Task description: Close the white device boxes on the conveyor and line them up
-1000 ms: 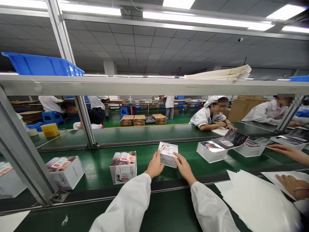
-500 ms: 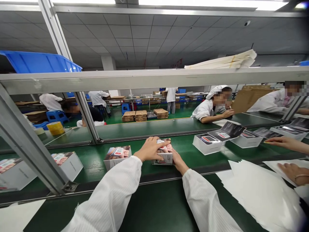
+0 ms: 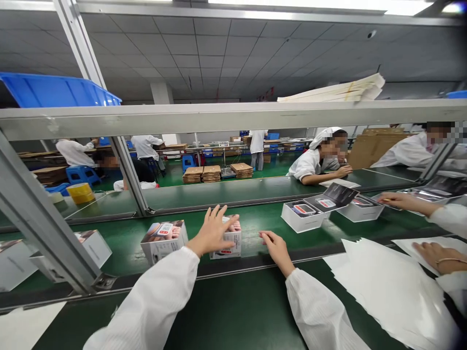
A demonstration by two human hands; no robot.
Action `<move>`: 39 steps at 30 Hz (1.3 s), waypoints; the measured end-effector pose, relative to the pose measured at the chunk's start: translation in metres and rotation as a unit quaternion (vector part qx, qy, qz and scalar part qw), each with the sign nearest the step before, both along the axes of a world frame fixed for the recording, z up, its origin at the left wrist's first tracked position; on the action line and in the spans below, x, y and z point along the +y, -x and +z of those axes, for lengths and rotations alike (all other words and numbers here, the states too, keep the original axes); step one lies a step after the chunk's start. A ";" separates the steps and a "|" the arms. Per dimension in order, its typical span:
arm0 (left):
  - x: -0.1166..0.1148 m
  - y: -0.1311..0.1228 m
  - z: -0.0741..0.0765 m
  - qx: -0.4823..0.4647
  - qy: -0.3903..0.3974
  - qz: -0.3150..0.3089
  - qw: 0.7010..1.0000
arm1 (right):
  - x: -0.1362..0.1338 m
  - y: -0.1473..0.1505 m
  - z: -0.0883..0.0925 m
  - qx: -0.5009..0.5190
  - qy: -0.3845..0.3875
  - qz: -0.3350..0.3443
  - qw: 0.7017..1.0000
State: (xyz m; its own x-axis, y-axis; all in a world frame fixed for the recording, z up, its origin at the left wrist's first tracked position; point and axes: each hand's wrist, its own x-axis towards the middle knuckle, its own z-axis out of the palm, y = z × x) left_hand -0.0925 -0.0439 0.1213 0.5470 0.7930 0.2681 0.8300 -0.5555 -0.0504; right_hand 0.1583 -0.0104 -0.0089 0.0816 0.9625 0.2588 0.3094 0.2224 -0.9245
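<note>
My left hand point(image 3: 212, 232) hovers with its fingers spread at the left end of a small white product box point(image 3: 226, 249), and its fingertips reach over the box's top. That box stands on a green conveyor belt point(image 3: 255, 226) and has a picture of an arm wearing a white monitor. My right hand point(image 3: 277, 251) rests on the belt's near edge, a little right of the box and apart from it. A similar printed box point(image 3: 164, 241) sits just left of my left hand.
Open boxes point(image 3: 302, 217) with raised lids lie to the right, near a co-worker's hand point(image 3: 401, 200). White sheets point(image 3: 383, 291) cover the near right. A metal frame post point(image 3: 44, 218) crosses the left side, and a grey shelf bar point(image 3: 219, 116) runs overhead.
Both my hands have come off the box. My left hand has lifted and spread its fingers, and my right hand has dropped back toward the near edge. The boxes appear further left.
</note>
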 end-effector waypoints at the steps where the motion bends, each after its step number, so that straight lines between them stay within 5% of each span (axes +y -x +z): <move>1: -0.012 -0.007 -0.007 -0.022 -0.040 -0.014 0.999 | -0.003 -0.008 -0.004 0.021 -0.004 -0.005 1.000; 4: -0.049 -0.031 -0.043 -0.070 -0.049 -0.095 0.992 | -0.011 -0.024 -0.015 0.066 -0.008 -0.006 0.998; 7: -0.071 -0.052 -0.090 -0.090 0.065 -0.173 0.979 | -0.014 -0.029 -0.023 0.073 -0.012 0.004 0.997; 12: -0.065 -0.065 -0.136 -0.135 0.167 -0.151 0.965 | -0.010 -0.031 -0.033 0.049 -0.005 0.015 0.999; 39: -0.073 -0.060 -0.108 -0.113 0.185 -0.139 0.966 | -0.021 -0.019 -0.011 0.048 -0.028 0.019 0.998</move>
State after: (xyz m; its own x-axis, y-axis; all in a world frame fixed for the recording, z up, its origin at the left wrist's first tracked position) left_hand -0.0324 -0.1166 0.0131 0.7131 0.6885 0.1323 0.6129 -0.7038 0.3592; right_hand 0.1777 -0.0315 -0.0194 0.0725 0.9498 0.3044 0.2102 0.2838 -0.9356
